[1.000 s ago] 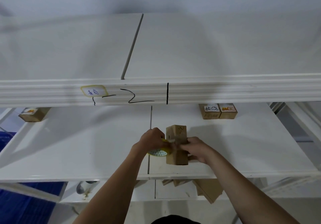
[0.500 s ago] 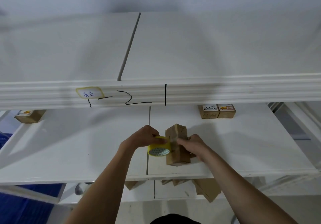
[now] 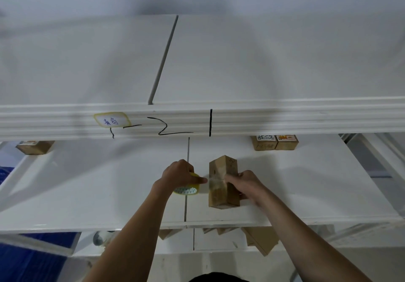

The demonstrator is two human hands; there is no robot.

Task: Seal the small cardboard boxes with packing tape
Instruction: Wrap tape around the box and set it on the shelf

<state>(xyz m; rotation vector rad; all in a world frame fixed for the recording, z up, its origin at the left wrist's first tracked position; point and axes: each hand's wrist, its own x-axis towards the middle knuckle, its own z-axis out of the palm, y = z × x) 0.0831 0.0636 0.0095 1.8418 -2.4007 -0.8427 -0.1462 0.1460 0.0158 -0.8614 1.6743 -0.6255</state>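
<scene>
Left hand [image 3: 178, 175]: fingers curled round the yellow tape roll [image 3: 188, 188], just left of the box.
Right hand [image 3: 245, 183]: grips the cardboard box [image 3: 222, 185] from its right side, thumb on the clear tape across its front.
Cardboard box: stands upright on the white shelf [image 3: 87, 189], between both hands.
Tape strip: spans roll to box.

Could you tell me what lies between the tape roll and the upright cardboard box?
In the head view, a short stretch of clear tape spans from the tape roll to the box.
</scene>
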